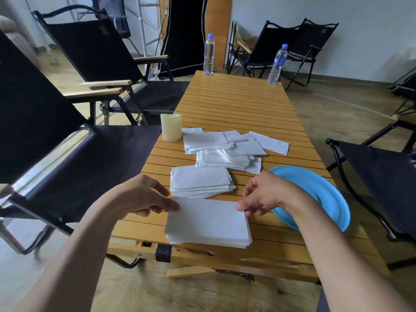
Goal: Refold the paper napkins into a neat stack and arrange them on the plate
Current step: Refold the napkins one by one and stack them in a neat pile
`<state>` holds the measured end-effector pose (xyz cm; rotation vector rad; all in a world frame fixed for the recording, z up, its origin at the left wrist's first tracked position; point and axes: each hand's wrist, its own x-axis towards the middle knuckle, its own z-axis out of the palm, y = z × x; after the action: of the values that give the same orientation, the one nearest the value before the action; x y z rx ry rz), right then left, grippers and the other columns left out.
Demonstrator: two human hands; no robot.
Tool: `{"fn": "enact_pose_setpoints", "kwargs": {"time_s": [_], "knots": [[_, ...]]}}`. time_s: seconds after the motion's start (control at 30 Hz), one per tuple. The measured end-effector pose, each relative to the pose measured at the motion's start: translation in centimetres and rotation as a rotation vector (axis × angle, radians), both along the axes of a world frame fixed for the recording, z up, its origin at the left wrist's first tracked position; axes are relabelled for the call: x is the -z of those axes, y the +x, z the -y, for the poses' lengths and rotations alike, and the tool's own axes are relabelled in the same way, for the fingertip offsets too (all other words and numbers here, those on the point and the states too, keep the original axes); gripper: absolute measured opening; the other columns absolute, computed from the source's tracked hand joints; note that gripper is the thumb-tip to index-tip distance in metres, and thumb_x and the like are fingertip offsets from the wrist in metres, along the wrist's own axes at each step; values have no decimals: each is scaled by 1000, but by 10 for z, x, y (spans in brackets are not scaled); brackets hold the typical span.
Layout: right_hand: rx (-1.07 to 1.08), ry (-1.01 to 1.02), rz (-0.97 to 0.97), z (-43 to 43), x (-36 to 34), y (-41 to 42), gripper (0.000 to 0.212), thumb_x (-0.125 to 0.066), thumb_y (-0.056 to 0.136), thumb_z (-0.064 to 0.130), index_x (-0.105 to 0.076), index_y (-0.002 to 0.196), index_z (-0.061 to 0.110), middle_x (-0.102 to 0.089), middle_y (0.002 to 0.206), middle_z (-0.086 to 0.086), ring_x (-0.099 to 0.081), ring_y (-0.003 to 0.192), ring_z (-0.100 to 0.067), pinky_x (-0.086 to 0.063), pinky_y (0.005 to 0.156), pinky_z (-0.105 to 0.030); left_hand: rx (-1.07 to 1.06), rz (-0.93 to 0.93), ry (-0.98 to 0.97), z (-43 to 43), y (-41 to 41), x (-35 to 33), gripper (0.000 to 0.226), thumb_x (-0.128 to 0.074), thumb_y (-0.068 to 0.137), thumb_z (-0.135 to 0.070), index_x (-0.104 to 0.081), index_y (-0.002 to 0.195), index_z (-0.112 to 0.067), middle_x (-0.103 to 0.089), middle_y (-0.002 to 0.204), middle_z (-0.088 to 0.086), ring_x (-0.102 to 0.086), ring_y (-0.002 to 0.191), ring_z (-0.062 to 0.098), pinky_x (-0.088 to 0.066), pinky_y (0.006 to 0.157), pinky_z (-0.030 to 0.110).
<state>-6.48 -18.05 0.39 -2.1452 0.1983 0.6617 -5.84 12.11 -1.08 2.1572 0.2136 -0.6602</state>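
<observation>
One head-worn wide-angle view looks forward and steeply down, close over the near end of the slatted wooden desk [236, 104].

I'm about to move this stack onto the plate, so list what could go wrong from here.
1. The near napkin stack sits at the table's front edge, held only at its far corners by the left hand and right hand; its layers could fan out or slide off.
2. The blue plate overhangs the table's right edge, so added weight might tip it.
3. The right forearm crosses the plate and may nudge it.
</observation>
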Motion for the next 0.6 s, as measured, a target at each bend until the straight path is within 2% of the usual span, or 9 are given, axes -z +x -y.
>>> {"fn": "enact_pose_setpoints", "kwargs": {"time_s": [0.13,0.23,0.3,0.37,0.43,0.5,0.6], "knots": [[-34,-71,-2,0,3,4,37,-91,68,11,-63,92,7,-77,72,-8,-70,58,-13,-51,48,-21,14,-12,3,0,3,4,71,-92,38,-46,-68,99,-20,-76,69,-2,-66,63,10,-52,49,19],[-52,-152,22,1,6,7,35,-94,64,16,-66,85,11,-73,61,0,-65,51,-8,-47,45,-21,5,13,27,-5,8,7,73,-91,34,-50,-68,98,-22,-76,68,-1,-67,68,14,-53,50,20],[-23,-164,92,3,9,11,32,-95,63,22,-69,79,14,-68,55,5,-59,48,-6,-44,42,-19,-52,84,15,-7,13,11,61,-93,44,-48,-69,95,-23,-76,70,2,-66,69,15,-51,49,21],[29,-135,267,1,14,19,26,-94,65,27,-71,74,20,-66,54,12,-56,50,-2,-42,44,-18,-104,234,5,-5,18,17,41,-90,62,-40,-70,92,-23,-75,72,2,-66,67,13,-49,48,20],[34,-173,498,-5,21,28,16,-89,71,28,-74,76,26,-68,65,16,-60,63,1,-46,58,-19,-82,485,25,3,24,25,23,-85,75,-32,-72,89,-21,-73,77,-2,-68,69,12,-52,55,22],[-8,-234,630,-14,31,35,11,-81,80,25,-77,90,29,-72,86,13,-64,80,-3,-51,74,-25,3,697,94,13,28,34,16,-82,80,-25,-76,94,-20,-73,89,-5,-66,75,11,-55,68,28],[-106,-299,655,-21,47,43,20,-75,87,21,-77,107,25,-68,101,5,-62,96,-13,-52,86,-32,113,772,187,22,34,52,23,-80,83,-28,-78,105,-22,-66,111,-5,-61,93,14,-51,82,32]]}}
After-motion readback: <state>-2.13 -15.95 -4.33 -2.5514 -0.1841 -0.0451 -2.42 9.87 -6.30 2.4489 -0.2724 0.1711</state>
